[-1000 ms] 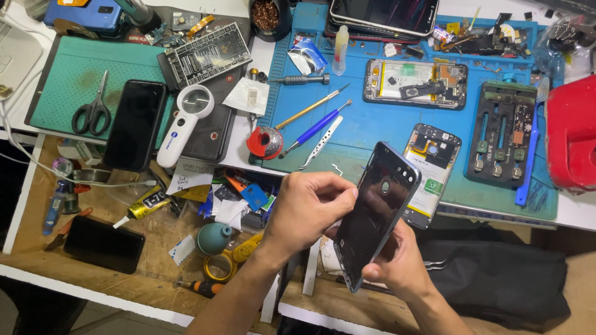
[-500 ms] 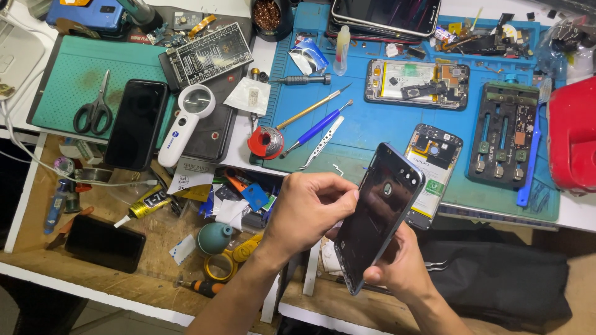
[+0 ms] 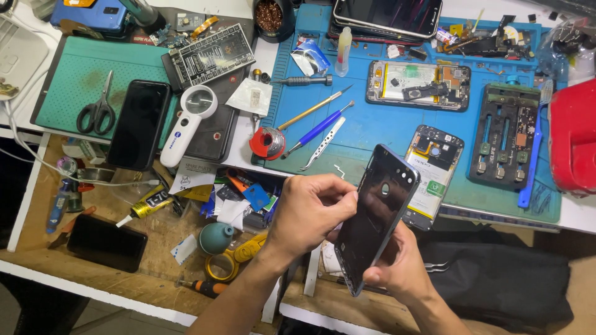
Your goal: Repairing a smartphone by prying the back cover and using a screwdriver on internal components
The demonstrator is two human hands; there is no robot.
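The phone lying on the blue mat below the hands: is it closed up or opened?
Opened: the phone lies back-off, battery and circuit board exposed.

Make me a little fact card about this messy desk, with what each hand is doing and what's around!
Place: cluttered repair bench seen from above
Left hand: fingers pinch the near edge of the phone back cover
Right hand: cradles the cover from below, holding it tilted up
Cover: dark, glossy, with a small round hole
Just behind it: opened phone on the blue mat
On the mat: tweezers, blue-handled tool, screwdriver
Left side: scissors, magnifier, black phone
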